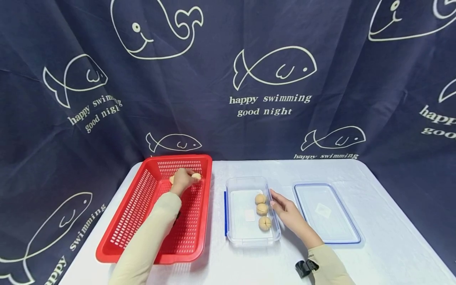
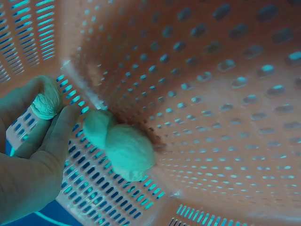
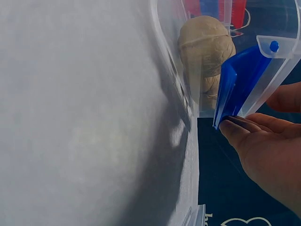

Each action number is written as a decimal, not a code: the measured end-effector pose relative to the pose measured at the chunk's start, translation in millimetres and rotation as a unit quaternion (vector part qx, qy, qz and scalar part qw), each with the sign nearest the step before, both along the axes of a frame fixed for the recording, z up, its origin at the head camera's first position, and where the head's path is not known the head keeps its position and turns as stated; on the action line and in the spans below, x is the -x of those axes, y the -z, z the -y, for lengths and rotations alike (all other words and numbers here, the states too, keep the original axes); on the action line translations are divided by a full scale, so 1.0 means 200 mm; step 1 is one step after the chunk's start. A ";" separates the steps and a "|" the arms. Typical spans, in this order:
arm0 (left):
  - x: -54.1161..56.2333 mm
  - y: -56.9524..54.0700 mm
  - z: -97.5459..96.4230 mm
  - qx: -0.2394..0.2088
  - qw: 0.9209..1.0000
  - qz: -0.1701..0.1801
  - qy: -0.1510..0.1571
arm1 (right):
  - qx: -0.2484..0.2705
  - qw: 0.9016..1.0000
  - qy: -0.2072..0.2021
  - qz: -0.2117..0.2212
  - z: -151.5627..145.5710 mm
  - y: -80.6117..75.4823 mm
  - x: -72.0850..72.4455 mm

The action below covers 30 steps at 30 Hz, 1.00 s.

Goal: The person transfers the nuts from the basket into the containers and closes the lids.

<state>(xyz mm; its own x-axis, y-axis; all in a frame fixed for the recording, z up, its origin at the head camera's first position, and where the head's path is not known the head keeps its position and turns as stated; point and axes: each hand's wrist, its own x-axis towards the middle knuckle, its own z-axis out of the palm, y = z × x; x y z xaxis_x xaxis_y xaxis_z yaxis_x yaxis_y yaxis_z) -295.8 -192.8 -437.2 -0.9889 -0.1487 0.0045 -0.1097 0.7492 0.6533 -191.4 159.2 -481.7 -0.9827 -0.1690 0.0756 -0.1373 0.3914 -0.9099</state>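
Note:
Inside the red basket [image 1: 207,206], my left hand [image 1: 182,180] pinches a walnut [image 1: 196,176] between thumb and fingertips. Two more walnuts [image 2: 129,148] lie together on the slotted basket floor beside that hand in the left wrist view; in the head view the hand covers most of them. To the right stands a clear plastic box [image 1: 246,240] without its lid, three walnuts [image 1: 262,209] in a row along its right side. My right hand [image 1: 290,211] grips that side wall, its fingers by the blue latch flap [image 3: 244,77] and its thumb at the rim.
The clear lid [image 1: 325,213] with a blue seal lies flat on the white-covered table [image 1: 303,170], right of the box. Another blue flap [image 1: 225,213] hangs at the box's left side. A dark blue curtain [image 1: 213,79] with fish drawings rises behind the table.

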 end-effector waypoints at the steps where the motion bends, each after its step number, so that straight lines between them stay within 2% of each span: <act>1: 0.00 -0.01 0.00 -0.003 1.000 -0.003 -0.006 | 0.000 1.000 -0.001 -0.001 0.00 0.00 0.00; 6: 0.00 -0.07 0.00 -0.030 0.999 -0.024 -0.030 | 0.004 1.000 -0.007 -0.001 0.00 -0.02 -0.01; 10: -0.02 -0.15 -0.01 -0.111 0.993 -0.033 -0.030 | 0.002 1.000 -0.006 -0.002 0.01 -0.02 -0.01; 14: -0.06 -0.21 -0.04 -0.181 0.983 -0.036 -0.024 | -0.001 1.000 -0.005 -0.005 0.01 -0.02 -0.01; 24: -0.15 -0.36 -0.13 -0.200 0.978 -0.058 0.001 | 0.011 1.000 -0.008 -0.003 0.01 -0.02 0.00; 30: -0.23 -0.41 -0.20 -0.239 0.966 -0.094 0.031 | 0.010 1.000 -0.006 -0.005 0.00 -0.02 -0.01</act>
<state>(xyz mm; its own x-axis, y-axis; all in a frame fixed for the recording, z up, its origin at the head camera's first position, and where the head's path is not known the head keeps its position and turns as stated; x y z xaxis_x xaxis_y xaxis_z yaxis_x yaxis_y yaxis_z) -250.3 -152.0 -355.5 -0.9843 -0.1193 0.1305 0.0800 0.3575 0.9305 -188.5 158.4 -477.8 -0.9797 -0.1801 0.0881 -0.1507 0.3721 -0.9159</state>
